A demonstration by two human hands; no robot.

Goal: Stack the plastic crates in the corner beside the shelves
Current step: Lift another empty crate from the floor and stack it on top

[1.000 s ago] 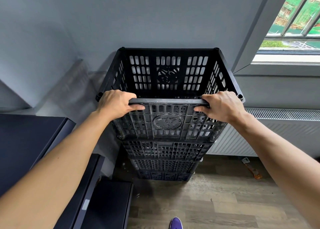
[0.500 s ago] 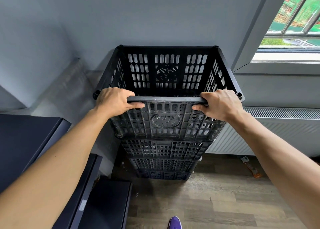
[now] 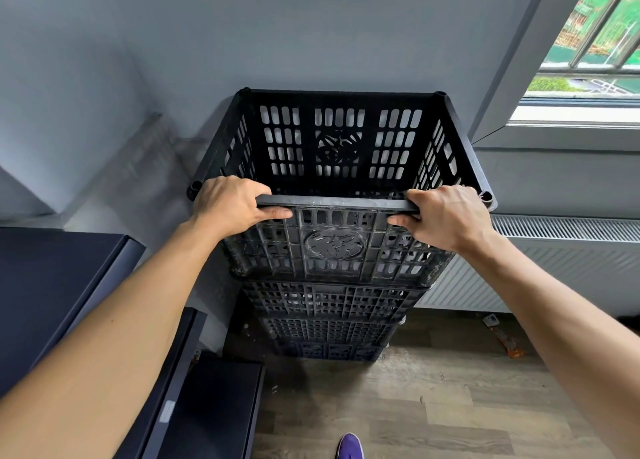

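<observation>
A black slotted plastic crate [image 3: 337,146] sits on top of a stack of black crates [image 3: 329,320] standing on the floor against the grey wall. My left hand [image 3: 232,205] grips the near rim at its left end, fingers curled over the edge. At the right end of the same rim my right hand [image 3: 446,216] grips it the same way. The top crate is empty and sits roughly level on the stack.
Dark shelves [image 3: 52,285] stand at the left, close to the stack. A white radiator [image 3: 554,250] runs along the wall at the right under a window [image 3: 588,42]. An orange-tipped tool [image 3: 502,337] lies on the wood floor. A purple shoe [image 3: 349,446] shows at the bottom.
The top crate with both hands on it has shifted slightly lower and to the left in view, settling on the stack. The grips are unchanged.
</observation>
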